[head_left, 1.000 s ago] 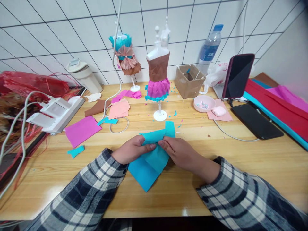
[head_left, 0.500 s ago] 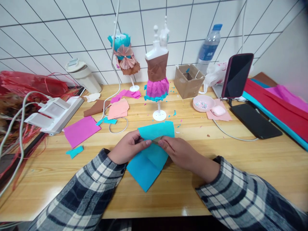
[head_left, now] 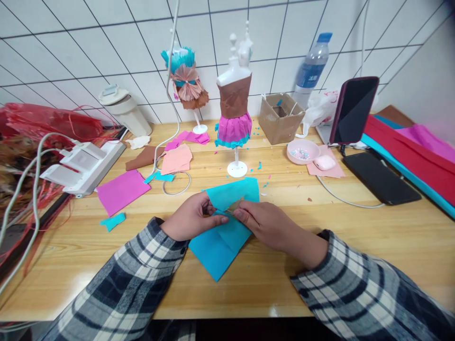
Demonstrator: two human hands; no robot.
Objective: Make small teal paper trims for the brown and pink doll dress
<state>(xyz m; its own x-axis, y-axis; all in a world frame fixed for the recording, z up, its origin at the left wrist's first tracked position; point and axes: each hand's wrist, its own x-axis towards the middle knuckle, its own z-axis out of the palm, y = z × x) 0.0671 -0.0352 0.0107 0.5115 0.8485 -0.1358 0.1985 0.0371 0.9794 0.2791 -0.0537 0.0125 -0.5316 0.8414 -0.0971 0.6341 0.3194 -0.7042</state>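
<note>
A sheet of turquoise paper (head_left: 217,251) lies bent over the table in front of me, its top part raised and a pointed corner toward me. My left hand (head_left: 192,217) pinches the sheet's left side, thumb on top and fingers partly behind it. In my right hand (head_left: 266,225), thumb and fingertips grip a small, flat olive-brown piece (head_left: 234,207) against the middle of the sheet; its kind is not clear. Just beyond stands a white mini dress form (head_left: 233,76) in a brown paper top and a pink skirt with turquoise trim.
Another dressed form (head_left: 188,85) stands at the back. Paper scraps, including a magenta sheet (head_left: 122,192), lie left near a power strip (head_left: 92,173). To the right are a cardboard box (head_left: 280,121), a pink bowl (head_left: 303,154) of beads, a phone (head_left: 355,111) and a black power bank (head_left: 382,177).
More of the olive-brown piece shows between my hands, tilted up at my right fingertips. My left thumb has slid slightly down and right. The view has shifted a little.
</note>
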